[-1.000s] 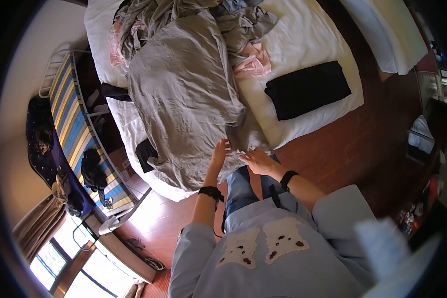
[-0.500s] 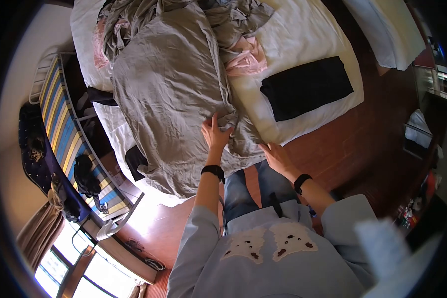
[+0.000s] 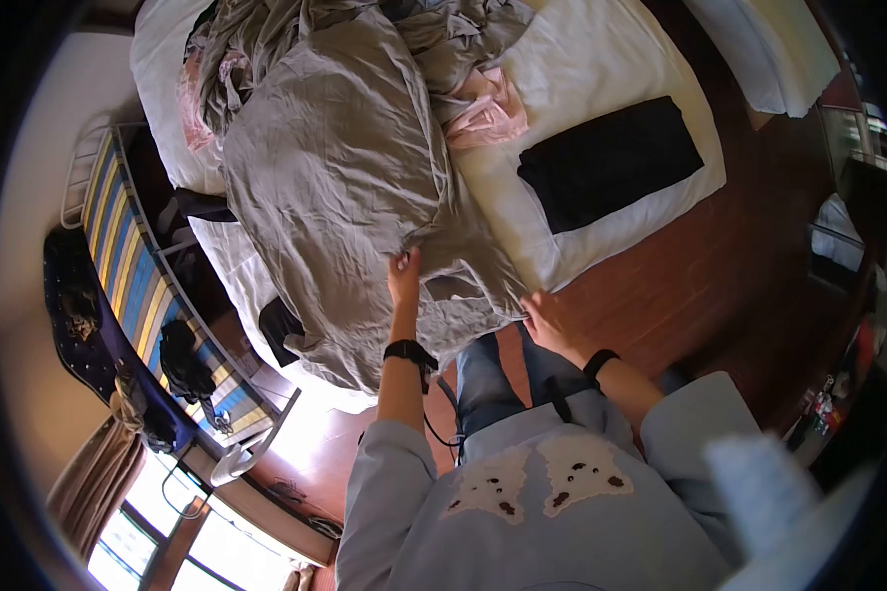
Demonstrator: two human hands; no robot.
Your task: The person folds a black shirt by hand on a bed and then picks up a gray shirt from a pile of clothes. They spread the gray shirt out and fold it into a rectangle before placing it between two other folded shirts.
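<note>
A large, wrinkled grey-brown bed sheet (image 3: pixel 335 148) is spread over the near part of a white-covered bed (image 3: pixel 601 64). My left hand (image 3: pixel 404 279) is closed on a pinch of its fabric near the bed's front. Further right, my right hand (image 3: pixel 554 323) grips the sheet's lower right corner between thumb and fingers. Between both hands the fabric lies in loose folds. To the right rests a folded black garment (image 3: pixel 611 163), flat on the white cover. Pink cloth (image 3: pixel 488 110) pokes out beside the grey sheet.
At the left stands a metal-framed folding bed with a striped cover (image 3: pixel 133 236), black clothing (image 3: pixel 182 360) lying on it. Small black pieces of cloth (image 3: pixel 281 330) hang at the bed's left edge. A window (image 3: pixel 217 552) is at lower left. Brown wooden floor (image 3: pixel 660 276) borders the bed.
My left hand has moved slightly left and down, its fingers now curled closed. The sheet's fold between my hands has been pulled flatter. My right hand keeps its corner grip, slightly lower.
</note>
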